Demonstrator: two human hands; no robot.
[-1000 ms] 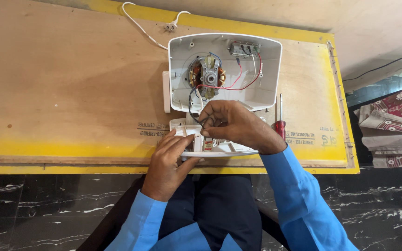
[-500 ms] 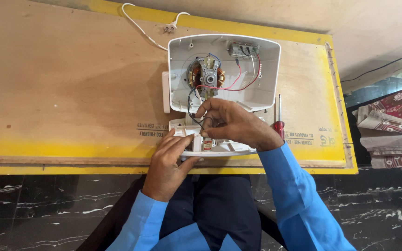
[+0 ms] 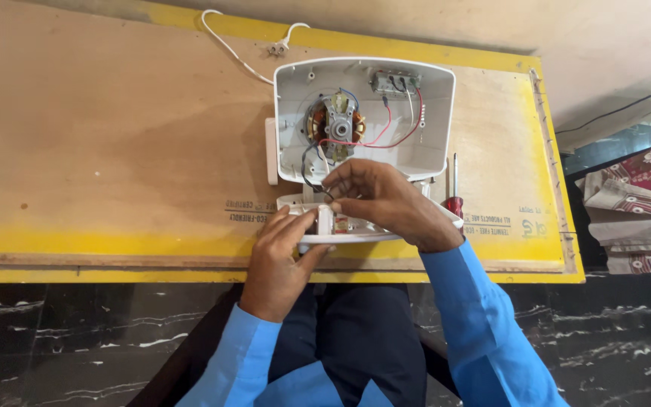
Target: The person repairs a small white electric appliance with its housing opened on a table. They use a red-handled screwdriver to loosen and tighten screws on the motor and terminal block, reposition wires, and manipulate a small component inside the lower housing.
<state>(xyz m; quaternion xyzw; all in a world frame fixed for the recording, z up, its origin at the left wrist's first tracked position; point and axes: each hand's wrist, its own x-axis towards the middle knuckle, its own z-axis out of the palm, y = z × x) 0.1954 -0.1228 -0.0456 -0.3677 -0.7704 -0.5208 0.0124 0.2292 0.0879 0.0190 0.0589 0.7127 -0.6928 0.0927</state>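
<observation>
Two hands work at one opened appliance on a plywood board (image 3: 114,136) with yellow edging. The white housing (image 3: 437,113) lies open like a shallow tub at about 12 o'clock from the hands. Inside it sit one motor (image 3: 337,126) with copper windings at its left, one small terminal block (image 3: 395,81) at its upper right, and red, black and blue wires running between them.

Just below, at 6 o'clock from the housing, lies one white cover plate (image 3: 356,230). The left hand (image 3: 280,256) rests against its left end, fingers curled around the edge and thumb on top, holding it. The right hand (image 3: 382,200) arches over the plate, its fingertips pinched together on what looks like a black wire (image 3: 307,175) coming from the housing, though the grip is partly hidden.

One red-handled screwdriver (image 3: 454,197) lies at 3 o'clock from the right hand, shaft pointing away. One white power cord (image 3: 227,47) with a plug runs off at 11 o'clock. Printed dark lettering sits on the board at 9 o'clock and 3 o'clock from the plate.
</observation>
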